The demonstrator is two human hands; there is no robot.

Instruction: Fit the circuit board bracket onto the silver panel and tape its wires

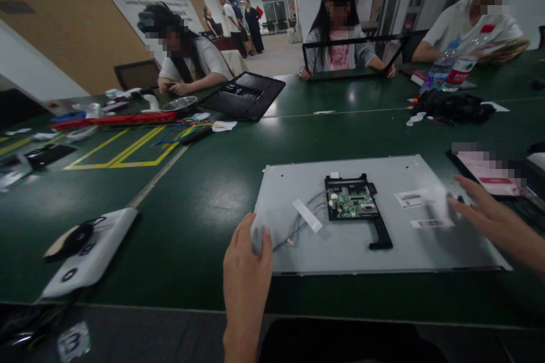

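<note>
A flat grey metal-backed display panel (289, 184) lies back side up on the green table in front of me. A small green circuit board (351, 205) sits in a black plastic bracket (380, 232) at its middle. Thin grey cables run left from the board, under a white strip of tape (307, 215). My left hand (247, 266) is at the panel's left edge, thumb and fingers apart. At the right edge is my right hand (489, 215), its fingers stretched toward the panel's labels (415, 198). Whether either hand touches the panel is hard to tell.
To the left is a white device (93, 252) with a round black part on it. Behind it lie yellow tape lines (138, 147), wires and a black housing (247, 93). A person opposite holds a black frame (357, 42). Bottles (457, 71) and a phone (489, 170) are at right.
</note>
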